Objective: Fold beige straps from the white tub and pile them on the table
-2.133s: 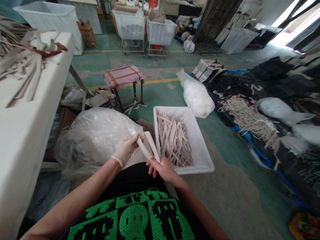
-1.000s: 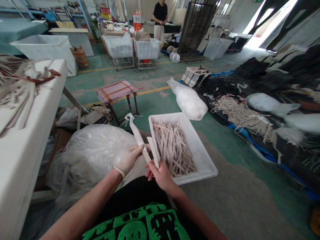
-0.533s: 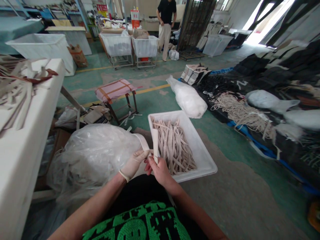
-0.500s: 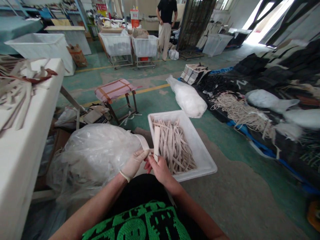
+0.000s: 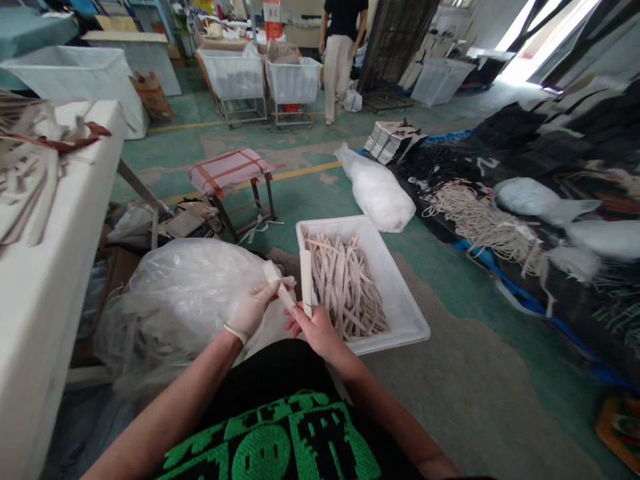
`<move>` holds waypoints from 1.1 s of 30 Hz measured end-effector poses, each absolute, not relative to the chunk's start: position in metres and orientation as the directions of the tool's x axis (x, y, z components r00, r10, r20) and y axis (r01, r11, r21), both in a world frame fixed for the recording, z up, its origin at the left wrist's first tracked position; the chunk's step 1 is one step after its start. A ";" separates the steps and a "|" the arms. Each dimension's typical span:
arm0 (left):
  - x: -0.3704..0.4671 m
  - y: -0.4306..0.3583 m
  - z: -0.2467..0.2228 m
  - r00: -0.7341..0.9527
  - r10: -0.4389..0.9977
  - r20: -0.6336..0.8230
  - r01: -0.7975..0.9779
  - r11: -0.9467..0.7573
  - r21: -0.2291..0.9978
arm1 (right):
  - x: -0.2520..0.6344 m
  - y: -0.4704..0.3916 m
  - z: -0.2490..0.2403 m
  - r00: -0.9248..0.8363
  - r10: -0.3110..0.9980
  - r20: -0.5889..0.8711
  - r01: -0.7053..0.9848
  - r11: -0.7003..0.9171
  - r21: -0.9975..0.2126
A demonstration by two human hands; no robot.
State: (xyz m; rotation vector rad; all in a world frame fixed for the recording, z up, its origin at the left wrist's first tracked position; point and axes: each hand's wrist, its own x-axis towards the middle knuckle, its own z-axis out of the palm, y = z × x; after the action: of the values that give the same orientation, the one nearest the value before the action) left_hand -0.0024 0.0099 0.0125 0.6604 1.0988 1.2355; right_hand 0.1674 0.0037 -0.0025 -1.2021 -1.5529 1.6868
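Cream strap runs through left grip into right grip.

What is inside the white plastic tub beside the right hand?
The white tub holds a tangled pile of pale strips. The pile covers most of the tub's bottom, so anything beneath is hidden.

Workshop, wheeled bins, heaped cords

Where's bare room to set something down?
Grey floor right of the white tub; green floor between the pink stool and stuffed white bag; the white table's near part.

Crowded: the tub's left side, heaped with pale strips; floor left of it, under the clear plastic bag; between left hand and right hand.
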 end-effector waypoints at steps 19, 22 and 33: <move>-0.004 0.002 0.010 -0.015 0.938 -0.346 -0.474 0.298 0.828 | 0.175 -0.003 -0.007 -0.480 0.803 -0.353 0.232 -0.272 -0.934; 0.011 -0.006 0.002 0.112 0.933 -0.343 -0.427 0.357 0.831 | 0.165 0.007 0.003 -0.493 0.811 -0.315 0.197 -0.249 -0.948; -0.022 -0.005 0.023 0.149 0.845 -0.514 -0.522 0.508 0.685 | 0.191 0.034 0.006 -0.206 0.972 -0.111 0.149 -0.081 -0.986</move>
State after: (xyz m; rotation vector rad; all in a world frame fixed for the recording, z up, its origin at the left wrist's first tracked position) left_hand -0.0222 -0.0053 0.0228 0.3863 1.0081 1.0178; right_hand 0.1906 0.0342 0.0061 -1.2769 -1.4279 1.3730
